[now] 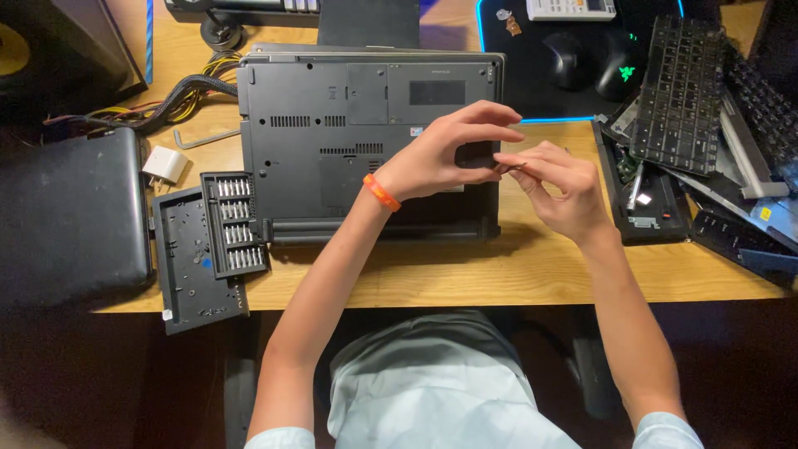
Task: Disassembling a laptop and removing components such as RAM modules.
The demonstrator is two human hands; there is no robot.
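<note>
Lying under both hands' fingers (507,166), the upturned laptop (332,125) rests flat.

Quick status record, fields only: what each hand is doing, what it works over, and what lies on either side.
left hand: fingers spread, resting on the upturned laptop
right hand: pinching a small thin part, too small to identify
left side: bit set, open, on a removed panel; white charger
right side: loose keyboard, dismantled parts
surface: wooden desk
</note>
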